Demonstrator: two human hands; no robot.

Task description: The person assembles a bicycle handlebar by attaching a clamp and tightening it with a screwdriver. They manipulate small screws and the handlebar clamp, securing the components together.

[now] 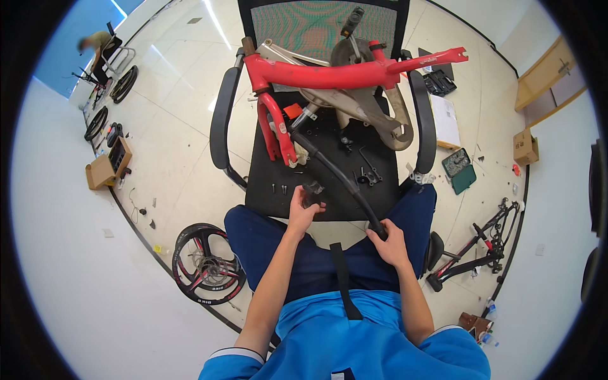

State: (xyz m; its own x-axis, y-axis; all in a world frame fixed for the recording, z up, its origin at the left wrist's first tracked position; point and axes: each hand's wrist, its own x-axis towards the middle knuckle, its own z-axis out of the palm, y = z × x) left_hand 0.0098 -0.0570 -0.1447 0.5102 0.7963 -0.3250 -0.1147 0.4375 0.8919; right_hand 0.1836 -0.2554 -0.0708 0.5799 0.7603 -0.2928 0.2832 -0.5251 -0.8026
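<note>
My left hand [305, 214] is closed around a small black part [312, 190] with a clamp-like shape, its exact kind unclear. At the end of a long, bent black handlebar [335, 170], my right hand [389, 244] grips the tube. The bar's far end lies by a silver metal tube [305, 118] under the red bicycle frame [316, 75]. A red fork [276, 130] hangs down from the frame's left end. All this rests on a black office chair [266, 201] in front of my knees. Several small screws [284, 189] lie on the seat near my left hand.
Hex keys and small black parts [367, 177] sit on the seat's right. A bicycle wheel [206, 265] lies on the floor at left; a folded black frame [475, 256] at right. A green tool case [458, 171] stands open. Far left, another person [98, 50] sits among wheels.
</note>
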